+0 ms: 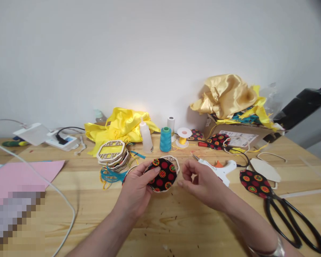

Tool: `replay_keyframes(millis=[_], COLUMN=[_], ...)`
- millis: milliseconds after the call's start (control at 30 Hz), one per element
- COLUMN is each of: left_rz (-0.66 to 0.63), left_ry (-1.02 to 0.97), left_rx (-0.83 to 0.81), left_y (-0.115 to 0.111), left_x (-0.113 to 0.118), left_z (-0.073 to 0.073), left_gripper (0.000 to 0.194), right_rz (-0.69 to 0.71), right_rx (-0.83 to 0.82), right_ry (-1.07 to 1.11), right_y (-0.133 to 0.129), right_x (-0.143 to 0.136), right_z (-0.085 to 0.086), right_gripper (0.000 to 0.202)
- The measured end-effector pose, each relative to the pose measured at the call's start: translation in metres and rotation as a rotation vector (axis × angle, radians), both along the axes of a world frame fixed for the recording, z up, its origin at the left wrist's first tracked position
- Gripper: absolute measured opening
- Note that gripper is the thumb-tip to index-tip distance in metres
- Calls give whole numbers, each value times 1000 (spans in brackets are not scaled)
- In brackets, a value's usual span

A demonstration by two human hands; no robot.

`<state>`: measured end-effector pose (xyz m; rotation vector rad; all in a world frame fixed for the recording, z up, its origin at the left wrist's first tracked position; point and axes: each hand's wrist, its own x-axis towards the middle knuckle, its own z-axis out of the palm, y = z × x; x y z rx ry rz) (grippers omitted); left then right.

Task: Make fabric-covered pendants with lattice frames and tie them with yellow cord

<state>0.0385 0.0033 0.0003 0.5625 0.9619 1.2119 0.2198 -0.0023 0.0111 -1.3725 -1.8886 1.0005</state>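
Note:
My left hand (139, 185) is closed on a fabric-covered disc (163, 175), black with red, orange and green flower prints, its thumb pressed on the face. A pale wooden lattice edge (173, 162) shows behind the disc. Just to the right, apart from the disc, is my right hand (198, 180), its fingers curled in toward the thumb. Whether anything thin is between those fingers cannot be made out. Beyond the right hand lies a white glue gun (222, 171) with an orange trigger. A stack of wooden lattice frames (112, 155) stands left of the disc.
Black-handled scissors (291, 217) lie at the right, partly under another patterned piece (254, 182). Behind are a blue thread spool (165, 140), a squeeze bottle (146, 137), yellow satin (120, 125) and a cardboard box (230, 132) with fabric. A white cable (69, 210) crosses the left.

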Motion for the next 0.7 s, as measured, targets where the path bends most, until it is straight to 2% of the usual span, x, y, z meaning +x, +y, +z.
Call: replay_keyframes(millis=[100, 133, 267, 367, 467, 567, 700], left_rz=[-19, -25, -59, -110, -162, -219, -347], left_ry=[-12, -14, -26, 13, 112, 244, 416], left_rx=[-4, -7, -4, 5, -5, -7, 61], left_y=[-1, -2, -6, -6, -5, -5, -7], left_x=[1, 2, 5, 4, 2, 1, 1], left_z=[1, 1, 0, -1, 1, 2, 1], left_gripper=[20, 20, 21, 21, 28, 32, 19], right_rz=[-71, -71, -78, -109, -52, 15, 67], right_rx=[-106, -140, -206, -141, -77, -80, -96], right_ry=[173, 225, 323, 248, 151, 83, 25], right_y=[5, 6, 9, 10, 11, 10, 9], right_x=[-5, -7, -11, -7, 1, 7, 10], right_z=[-9, -12, -17, -17, -14, -9, -3], right_gripper=[35, 37, 23, 18, 18, 18, 17])
